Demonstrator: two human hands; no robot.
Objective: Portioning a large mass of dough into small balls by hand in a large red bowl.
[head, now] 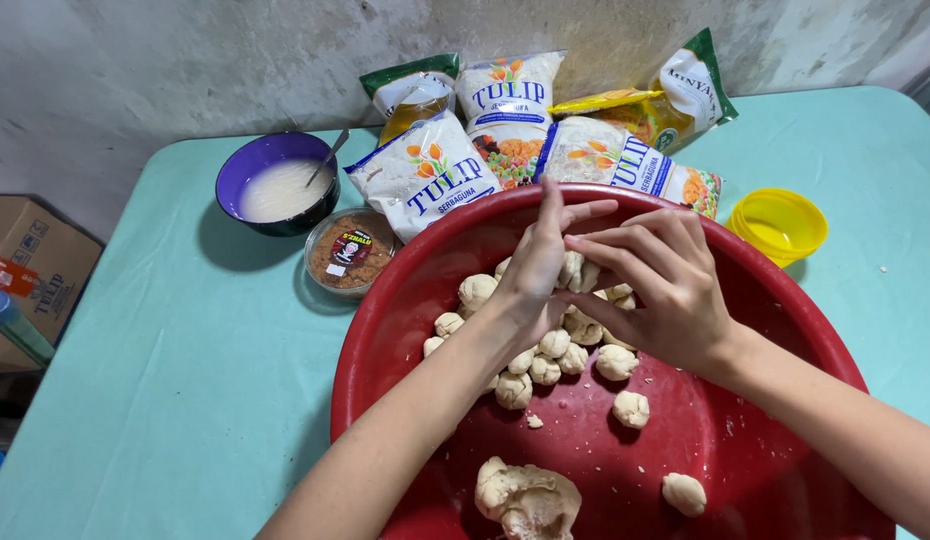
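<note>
**A:** From the head view, where are your hands?

**B:** Both are over the far half of the red basin [385, 330]. Your left hand [540, 265] and your right hand [660, 285] meet there, fingers closed together around a small piece of dough [582, 272] that shows between them.

**A:** And the rest of the dough?

**B:** A cluster of small dough balls [545, 350] lies on the basin floor just under your hands, some touching one another. Two more balls sit apart, toward the basin's right side (one near the middle, one close to the near rim). The big dough lump [528, 500] rests at the near edge of the basin, well apart from your hands.

**A:** What stands on the table around the basin?

**B:** The basin sits on a pale green table [165, 380], toward its near right part. At the far edge, against the wall, lie several flour bags [425, 175], and the nearest ones touch the basin's far rim. Left of them stands a purple bowl [275, 180] of whitish liquid with a spoon in it, and just beside it a small round tub [350, 250] of brown powder. A yellow cup [780, 222] stands near the basin's far right rim. A cardboard box [35, 270] sits off the table's left edge.
</note>
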